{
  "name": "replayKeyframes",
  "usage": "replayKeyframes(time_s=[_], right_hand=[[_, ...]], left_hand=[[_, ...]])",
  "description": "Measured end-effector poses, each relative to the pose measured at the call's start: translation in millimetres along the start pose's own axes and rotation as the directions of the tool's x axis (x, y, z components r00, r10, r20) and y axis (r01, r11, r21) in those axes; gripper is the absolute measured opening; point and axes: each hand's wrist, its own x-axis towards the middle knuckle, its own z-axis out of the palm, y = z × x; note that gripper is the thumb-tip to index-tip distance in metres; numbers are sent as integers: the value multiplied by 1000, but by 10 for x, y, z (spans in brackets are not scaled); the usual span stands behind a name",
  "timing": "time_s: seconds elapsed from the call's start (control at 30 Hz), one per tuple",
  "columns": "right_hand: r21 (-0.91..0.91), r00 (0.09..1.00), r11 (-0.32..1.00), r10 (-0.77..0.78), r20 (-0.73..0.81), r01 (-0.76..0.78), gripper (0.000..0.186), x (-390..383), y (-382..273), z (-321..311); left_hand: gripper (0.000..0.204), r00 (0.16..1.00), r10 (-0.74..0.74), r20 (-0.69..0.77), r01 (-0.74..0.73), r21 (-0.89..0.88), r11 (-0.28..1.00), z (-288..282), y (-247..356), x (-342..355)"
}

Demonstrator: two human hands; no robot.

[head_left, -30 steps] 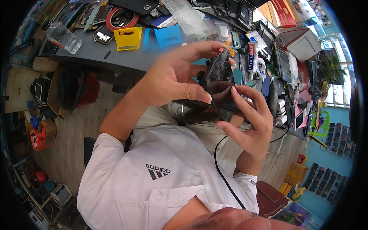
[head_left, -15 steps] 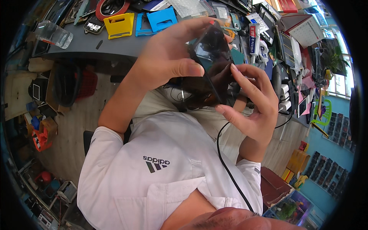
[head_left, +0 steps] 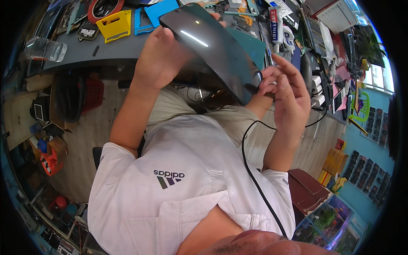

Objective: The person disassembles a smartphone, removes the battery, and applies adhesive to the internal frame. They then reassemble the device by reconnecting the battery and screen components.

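A large dark phone [head_left: 212, 53], its glossy face catching a bright streak of light, is held slantwise above the front of the workbench. My left hand [head_left: 159, 57] grips its left end, thumb on the near edge and fingertips showing beyond the far edge. At the phone's right end is my right hand [head_left: 289, 91]. Its index finger is raised, while the other fingers and thumb are bent together beside the phone's corner. Whatever they pinch, if anything, is too small to make out.
On the bench lie a yellow phone stand [head_left: 114, 26], a blue stand [head_left: 161, 12], a roll of red tape [head_left: 105, 9], a glue tube [head_left: 276, 25] and a green mat [head_left: 248, 44]. A black cable [head_left: 259, 187] runs down past my right arm. Left below stands a red basket [head_left: 92, 93].
The phone has moved up and left, and its broad glossy face has turned into view. My right hand has loosened from its edge, with the fingers now bent at its corner.
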Motion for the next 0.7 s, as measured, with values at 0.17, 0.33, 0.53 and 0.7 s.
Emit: replayKeyframes(time_s=[0.17, 0.33, 0.53, 0.7], right_hand=[[341, 979, 917, 184, 92, -205, 51, -156, 108, 81], [481, 968, 840, 228, 103, -249, 47, -196, 85, 209], [411, 969, 883, 249, -3, -226, 46, -193, 90, 303], [394, 972, 899, 229, -52, -191, 43, -200, 57, 331]], left_hand=[[90, 1000, 8, -11, -7, 89, 996, 16, -13, 13], [92, 998, 8, -64, -11, -50, 999, 67, -86, 5], [93, 1000, 12, 27, -12, 11, 1000, 20, -51, 6], [96, 1000, -4, 13, 4, -15, 1000, 47, -12, 1]])
